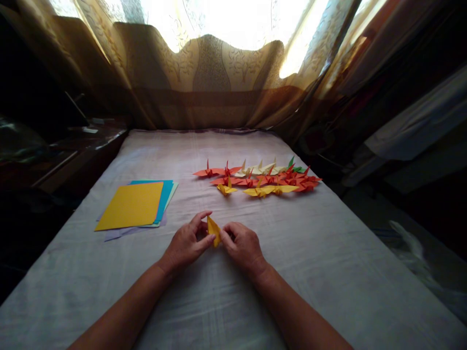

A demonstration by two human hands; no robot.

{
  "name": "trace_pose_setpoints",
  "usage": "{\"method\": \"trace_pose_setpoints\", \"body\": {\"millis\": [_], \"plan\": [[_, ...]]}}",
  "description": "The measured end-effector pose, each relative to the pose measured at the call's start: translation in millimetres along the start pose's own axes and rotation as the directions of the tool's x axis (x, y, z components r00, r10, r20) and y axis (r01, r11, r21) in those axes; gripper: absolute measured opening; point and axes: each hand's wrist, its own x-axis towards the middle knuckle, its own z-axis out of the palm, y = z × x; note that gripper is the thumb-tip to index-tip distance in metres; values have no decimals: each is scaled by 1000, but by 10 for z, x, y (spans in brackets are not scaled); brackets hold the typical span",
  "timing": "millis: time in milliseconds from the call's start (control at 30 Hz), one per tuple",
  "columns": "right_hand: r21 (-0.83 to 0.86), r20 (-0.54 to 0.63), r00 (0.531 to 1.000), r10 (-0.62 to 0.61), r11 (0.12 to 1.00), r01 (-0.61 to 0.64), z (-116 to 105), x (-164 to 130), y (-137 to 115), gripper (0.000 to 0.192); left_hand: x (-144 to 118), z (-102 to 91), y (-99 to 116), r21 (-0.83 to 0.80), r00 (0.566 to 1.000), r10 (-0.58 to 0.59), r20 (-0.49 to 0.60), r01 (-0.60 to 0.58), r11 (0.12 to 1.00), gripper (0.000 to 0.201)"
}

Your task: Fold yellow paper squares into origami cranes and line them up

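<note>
A small piece of folded yellow paper (213, 230) stands up on its edge, a little tilted, in the near middle of the bed. It is pointed at the top. Both hands hold it between them.

The left hand (186, 244) is on the left side of the paper. Its thumb and first finger pinch the paper's left edge, and the other fingers curl above it. The right hand (243, 246) is on the right side. Its fingertips are pressed together on the paper's right edge. Both wrists rest low on the sheet, and both bare arms come in from the near edge of the view.

The bed is covered with a pale sheet (328, 253) with faint lines on it.

To the left of the hands, a bit farther away, lies a flat stack of paper sheets (133, 206). A yellow sheet is on top. Blue, light green and pale purple edges peek out from under it.

Farther away and to the right sits a bunch of paper cranes (260, 177), close together in rows. Most are orange and red. Some are yellow, some are cream, and one at the far right is green.

At the far end of the bed hangs a brown patterned curtain (207, 73), with bright light coming through above it.
</note>
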Motion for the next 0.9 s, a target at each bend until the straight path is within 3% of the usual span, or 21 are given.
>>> {"method": "trace_pose_setpoints", "body": {"millis": [133,233,400,567,900], "plan": [[-82,8,999,-37,996,38,4,-9,18,15,3,10,-20,62,1000,13,-25,-12,998,64],[-144,-12,996,-88,986,85,30,-2,33,3,29,37,-86,255,990,99,-96,-72,964,63],[-223,23,990,-137,965,139,69,33,34,6,62,78,-166,490,954,231,-190,-112,865,55],[-262,69,986,-154,951,166,66,43,31,8,8,70,-46,518,958,258,-127,-158,841,7],[-248,217,969,-121,953,175,-58,161,34,4,14,70,-32,473,991,126,-50,-87,876,11]]}}
